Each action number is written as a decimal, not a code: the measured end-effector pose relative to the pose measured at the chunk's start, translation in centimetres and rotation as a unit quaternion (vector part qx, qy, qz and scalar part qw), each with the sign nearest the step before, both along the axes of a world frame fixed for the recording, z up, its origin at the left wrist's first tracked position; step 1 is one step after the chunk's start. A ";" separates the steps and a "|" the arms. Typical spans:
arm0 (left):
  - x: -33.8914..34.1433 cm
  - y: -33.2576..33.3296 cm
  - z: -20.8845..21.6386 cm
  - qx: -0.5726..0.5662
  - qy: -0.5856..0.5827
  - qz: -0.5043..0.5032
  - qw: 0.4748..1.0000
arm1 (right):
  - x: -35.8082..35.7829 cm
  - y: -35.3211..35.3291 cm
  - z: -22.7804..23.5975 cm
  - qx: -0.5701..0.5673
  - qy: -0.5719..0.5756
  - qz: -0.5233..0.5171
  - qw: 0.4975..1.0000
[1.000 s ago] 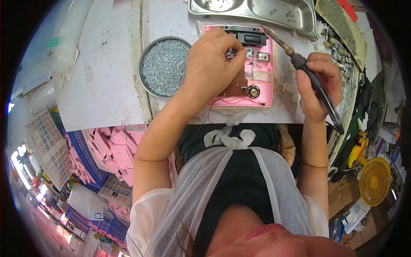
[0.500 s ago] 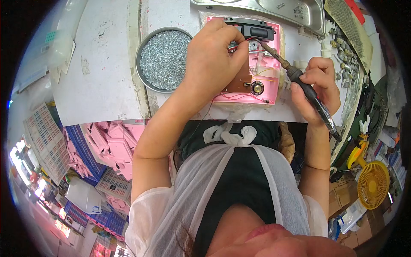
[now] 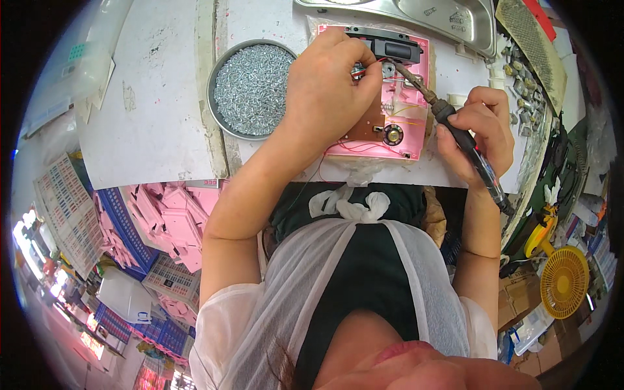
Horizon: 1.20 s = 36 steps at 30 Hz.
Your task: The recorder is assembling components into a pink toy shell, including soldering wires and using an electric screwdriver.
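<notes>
My right hand (image 3: 487, 133) is closed around the black handle of a soldering iron (image 3: 467, 142). The iron slants up and to the left, its tip near the lower edge of a black plastic part (image 3: 398, 50) in a pink plastic casing (image 3: 414, 101). My left hand (image 3: 328, 91) reaches over the casing's left side, thumb and forefinger pinched on a thin red wire close to the tip. Whether the tip touches wire or metal is too small to tell. Below the fingers lie a brown circuit board (image 3: 368, 127), partly hidden, and a round speaker-like part (image 3: 393, 134).
A round metal bowl of small screws (image 3: 253, 88) stands left of the casing. A steel tray (image 3: 448, 16) lies at the back, with small metal pieces (image 3: 520, 88) along the right edge. Pink casings (image 3: 175, 221) fill crates below left; a yellow fan (image 3: 564, 281) stands right.
The soldering iron has tilted slightly steeper, its rear end shifting a little left. My left hand keeps its pinch near the tip.
</notes>
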<state>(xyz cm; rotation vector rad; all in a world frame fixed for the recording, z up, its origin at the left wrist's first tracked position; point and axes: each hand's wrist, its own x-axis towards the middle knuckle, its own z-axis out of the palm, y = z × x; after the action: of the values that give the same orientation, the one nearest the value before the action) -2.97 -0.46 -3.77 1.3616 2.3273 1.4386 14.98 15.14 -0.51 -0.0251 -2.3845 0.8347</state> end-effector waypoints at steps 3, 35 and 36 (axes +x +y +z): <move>0.0 0.1 -0.1 0.003 -0.002 0.001 1.000 | -0.1 0.2 0.2 0.040 -0.003 0.025 0.999; 0.3 0.4 -0.2 -0.022 0.027 0.020 0.999 | -0.2 0.7 -0.1 -0.109 -0.065 0.005 0.992; 0.3 0.4 -0.2 -0.024 0.035 0.024 0.999 | -0.1 0.8 -0.1 -0.107 -0.067 0.007 0.992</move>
<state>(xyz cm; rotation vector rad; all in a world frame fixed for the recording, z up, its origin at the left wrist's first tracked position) -2.64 -0.04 -3.95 1.3724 2.4376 1.3592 14.83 15.90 -0.65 -0.1547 -2.4091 1.1229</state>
